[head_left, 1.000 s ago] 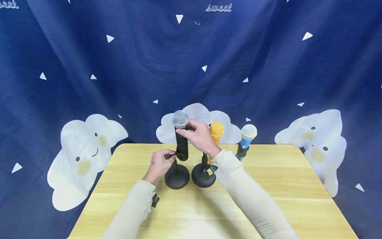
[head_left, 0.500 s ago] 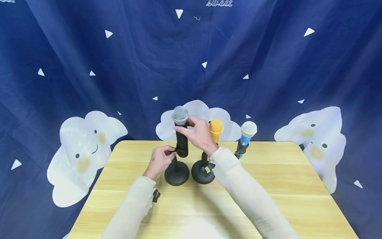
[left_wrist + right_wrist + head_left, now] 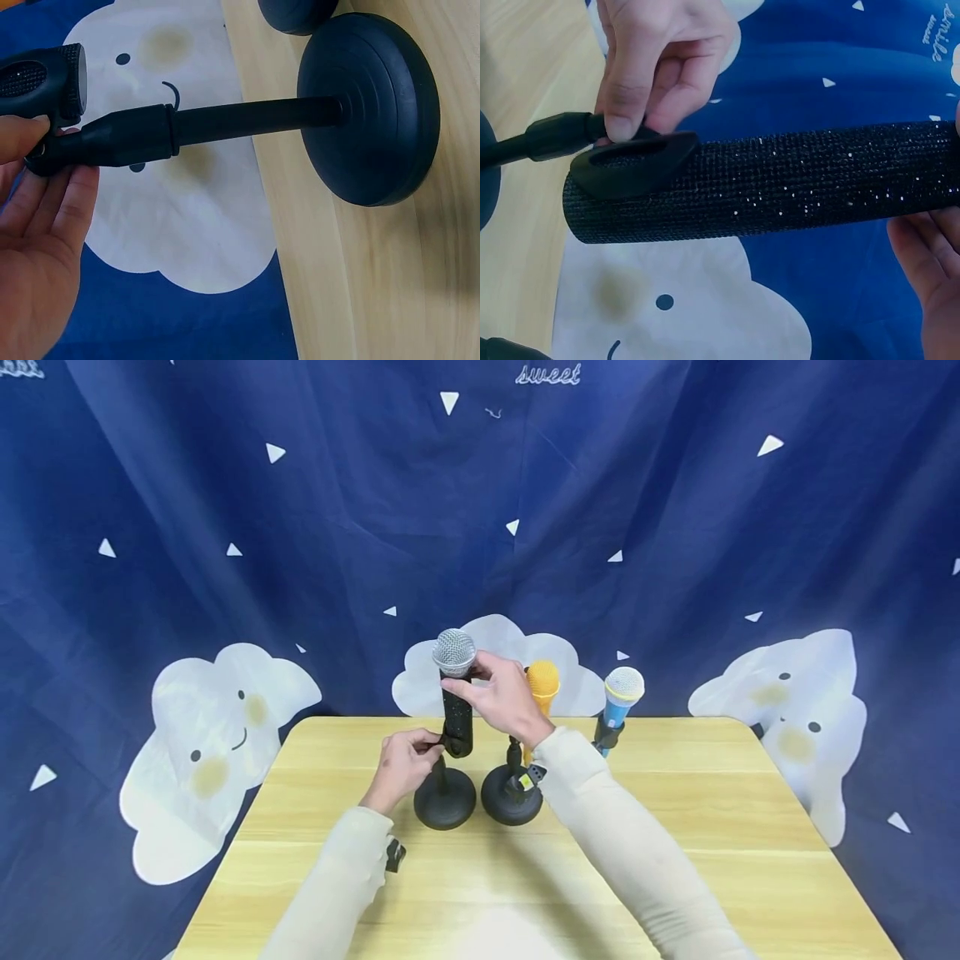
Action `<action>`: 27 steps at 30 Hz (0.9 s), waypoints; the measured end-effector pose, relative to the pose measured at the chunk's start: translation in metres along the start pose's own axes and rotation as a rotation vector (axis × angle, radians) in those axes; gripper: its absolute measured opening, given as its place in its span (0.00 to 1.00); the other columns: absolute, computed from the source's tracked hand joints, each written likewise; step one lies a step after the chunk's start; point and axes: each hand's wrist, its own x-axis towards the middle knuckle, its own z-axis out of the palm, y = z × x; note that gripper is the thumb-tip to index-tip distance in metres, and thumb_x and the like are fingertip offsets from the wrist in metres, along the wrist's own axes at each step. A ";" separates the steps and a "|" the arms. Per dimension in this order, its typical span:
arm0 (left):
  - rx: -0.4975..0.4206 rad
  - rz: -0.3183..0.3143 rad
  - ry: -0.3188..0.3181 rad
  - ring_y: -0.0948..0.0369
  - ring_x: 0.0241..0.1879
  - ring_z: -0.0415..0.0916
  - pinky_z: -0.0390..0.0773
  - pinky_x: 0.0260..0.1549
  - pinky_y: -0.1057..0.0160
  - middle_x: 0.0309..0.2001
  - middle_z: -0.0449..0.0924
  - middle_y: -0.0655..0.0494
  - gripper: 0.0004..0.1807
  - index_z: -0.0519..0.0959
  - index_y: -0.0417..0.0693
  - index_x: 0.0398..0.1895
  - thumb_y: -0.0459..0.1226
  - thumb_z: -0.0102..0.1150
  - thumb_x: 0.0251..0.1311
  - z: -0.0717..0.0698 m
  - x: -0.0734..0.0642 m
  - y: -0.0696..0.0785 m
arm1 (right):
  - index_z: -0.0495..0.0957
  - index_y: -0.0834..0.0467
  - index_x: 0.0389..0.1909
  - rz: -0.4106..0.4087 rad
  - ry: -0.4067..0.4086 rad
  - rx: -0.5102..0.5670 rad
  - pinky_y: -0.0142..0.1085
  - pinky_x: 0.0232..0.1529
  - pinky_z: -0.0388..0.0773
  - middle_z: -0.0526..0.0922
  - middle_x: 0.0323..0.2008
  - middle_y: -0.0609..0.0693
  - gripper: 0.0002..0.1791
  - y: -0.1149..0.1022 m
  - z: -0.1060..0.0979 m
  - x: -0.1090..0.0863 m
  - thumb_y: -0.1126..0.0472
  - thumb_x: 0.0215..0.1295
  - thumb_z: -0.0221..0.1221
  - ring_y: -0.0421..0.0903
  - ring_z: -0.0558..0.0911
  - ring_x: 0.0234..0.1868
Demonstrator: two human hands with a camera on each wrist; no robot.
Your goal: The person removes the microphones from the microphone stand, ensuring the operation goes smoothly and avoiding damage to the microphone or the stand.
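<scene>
A black glittery microphone (image 3: 457, 727) with a silver mesh head stands nearly upright in the head view. Just below that head, my right hand (image 3: 504, 697) holds it between thumb and fingers. Its lower end sits in the black clip (image 3: 634, 169) of a microphone stand (image 3: 255, 120), and the clip curves partly round the body in the right wrist view. My left hand (image 3: 401, 768) pinches the stand's top joint beside the clip. The stand's round base (image 3: 444, 806) rests on the table.
Right beside it is a second black stand (image 3: 512, 797) with a yellow microphone (image 3: 543, 681), partly hidden by my right hand and sleeve. Further right, a blue microphone (image 3: 617, 714) with a white head sits in a clip. A blue curtain (image 3: 337, 527) hangs behind the wooden table (image 3: 712, 793).
The head view shifts slightly up and down. Both hands keep their hold on the microphone and the stand, with hardly any visible movement.
</scene>
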 end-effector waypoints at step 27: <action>0.016 -0.010 -0.005 0.58 0.32 0.85 0.80 0.42 0.54 0.31 0.88 0.52 0.04 0.89 0.43 0.35 0.30 0.69 0.56 0.001 0.000 -0.001 | 0.79 0.58 0.58 0.015 -0.163 0.132 0.40 0.60 0.76 0.85 0.51 0.51 0.20 -0.003 -0.011 0.006 0.60 0.66 0.66 0.46 0.82 0.55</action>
